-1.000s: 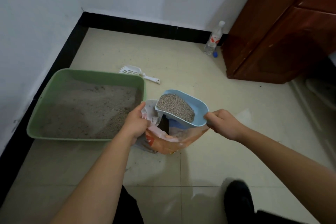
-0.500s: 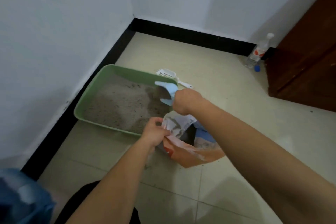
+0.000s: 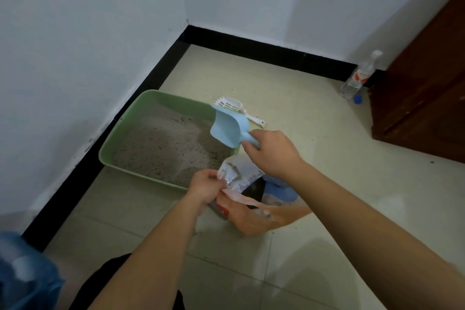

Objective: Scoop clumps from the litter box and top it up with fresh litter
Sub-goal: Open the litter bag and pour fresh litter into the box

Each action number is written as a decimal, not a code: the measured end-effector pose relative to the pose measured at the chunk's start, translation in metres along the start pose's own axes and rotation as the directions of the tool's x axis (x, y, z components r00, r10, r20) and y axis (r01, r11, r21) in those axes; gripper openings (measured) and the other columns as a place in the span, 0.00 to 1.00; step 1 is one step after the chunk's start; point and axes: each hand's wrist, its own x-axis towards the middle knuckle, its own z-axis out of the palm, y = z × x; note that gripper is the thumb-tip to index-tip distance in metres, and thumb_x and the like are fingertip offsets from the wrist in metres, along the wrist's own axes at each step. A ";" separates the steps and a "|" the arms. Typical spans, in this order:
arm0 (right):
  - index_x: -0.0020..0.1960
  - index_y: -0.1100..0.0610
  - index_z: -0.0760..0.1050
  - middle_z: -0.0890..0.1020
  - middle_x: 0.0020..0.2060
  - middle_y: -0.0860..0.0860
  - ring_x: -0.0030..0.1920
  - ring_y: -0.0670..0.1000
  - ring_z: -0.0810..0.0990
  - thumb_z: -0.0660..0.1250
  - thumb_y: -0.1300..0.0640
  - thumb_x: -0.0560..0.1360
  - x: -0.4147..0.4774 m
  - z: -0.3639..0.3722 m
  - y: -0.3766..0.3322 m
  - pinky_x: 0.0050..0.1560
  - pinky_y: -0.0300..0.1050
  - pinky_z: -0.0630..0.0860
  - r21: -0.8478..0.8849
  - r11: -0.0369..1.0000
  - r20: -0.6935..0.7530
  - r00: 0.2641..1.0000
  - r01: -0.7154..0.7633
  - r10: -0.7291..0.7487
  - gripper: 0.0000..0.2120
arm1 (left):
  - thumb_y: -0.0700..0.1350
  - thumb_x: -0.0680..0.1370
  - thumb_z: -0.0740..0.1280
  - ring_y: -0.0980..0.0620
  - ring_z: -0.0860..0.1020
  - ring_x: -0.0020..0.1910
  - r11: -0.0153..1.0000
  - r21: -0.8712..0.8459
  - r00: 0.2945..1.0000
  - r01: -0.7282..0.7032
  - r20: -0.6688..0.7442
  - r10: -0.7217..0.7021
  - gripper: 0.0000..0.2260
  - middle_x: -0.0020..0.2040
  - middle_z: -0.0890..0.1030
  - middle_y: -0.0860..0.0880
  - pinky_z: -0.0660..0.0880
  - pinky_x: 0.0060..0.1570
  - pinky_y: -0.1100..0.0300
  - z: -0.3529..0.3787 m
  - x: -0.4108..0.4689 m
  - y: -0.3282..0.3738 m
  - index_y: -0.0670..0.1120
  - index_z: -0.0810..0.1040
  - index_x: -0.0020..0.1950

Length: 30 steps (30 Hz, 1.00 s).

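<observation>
Far left, 8 o'clock of frame: crumpled blue plastic bag (image 3: 27, 277), blurred, cut off by the edge. Green litter box (image 3: 173, 98) sits on the tiled floor (image 3: 302, 113) in the room corner, long side just beside the black skirting (image 3: 75, 184). Grey litter (image 3: 161, 148) fills it, surface uneven. Left forearm comes in from 6 o'clock and runs up toward 1 o'clock. Left hand (image 3: 205, 185) is at the box's near-right corner, thumb and fingers curled, pinching the white top edge of the litter bag (image 3: 254, 219) and holding its mouth up. Bag stands on the floor at 5 o'clock of the box, touching or just beside the near rim, can't tell which; orange lower body, dark opening facing up. Blue scoop (image 3: 227, 128) hangs over the box's right end, at 12 o'clock of the bag, bowl tipped, mouth toward about 10 o'clock, handle at 4 o'clock. Right hand (image 3: 273, 152) grips that handle, fingers wrapped round it, knuckles up. Right forearm enters from 4 o'clock and crosses above the bag mouth. White slotted scoop (image 3: 231, 102) lies on the floor behind the box's far-right corner, at 12 o'clock of the blue scoop, handle toward 4 o'clock. Far right, 2 o'clock of frame: clear plastic bottle (image 3: 358, 78) stands by the skirting, blue cap (image 3: 357, 99) on the floor at its base, brown wooden cabinet (image 3: 422, 98) just beside it.
</observation>
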 end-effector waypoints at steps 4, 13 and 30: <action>0.53 0.48 0.73 0.79 0.37 0.46 0.35 0.46 0.77 0.60 0.42 0.80 -0.045 -0.008 0.032 0.32 0.44 0.69 0.258 0.959 -0.123 0.980 -0.120 0.155 0.11 | 0.37 0.77 0.66 0.47 0.80 0.42 0.995 0.102 0.998 -0.018 -0.050 0.024 0.06 0.46 0.80 0.45 0.78 0.36 0.54 0.003 -0.003 0.001 0.45 0.75 0.52; 0.57 0.60 0.74 0.79 0.48 0.55 0.51 0.57 0.77 0.54 0.49 0.84 -0.108 0.076 0.140 0.51 0.48 0.71 0.687 0.471 0.041 0.677 -0.554 0.735 0.17 | 0.39 0.79 0.60 0.48 0.75 0.45 0.943 0.288 0.948 -0.165 -0.217 0.232 0.05 0.44 0.74 0.48 0.72 0.43 0.54 0.027 -0.012 0.002 0.43 0.69 0.54; 0.76 0.49 0.63 0.65 0.70 0.47 0.71 0.44 0.63 0.48 0.32 0.76 -0.100 0.074 0.109 0.72 0.43 0.58 0.818 0.529 -0.159 0.795 -0.227 0.586 0.35 | 0.39 0.80 0.56 0.50 0.72 0.35 0.823 0.381 0.776 -0.422 -0.318 0.545 0.03 0.40 0.72 0.49 0.67 0.32 0.55 0.042 -0.024 0.018 0.45 0.64 0.53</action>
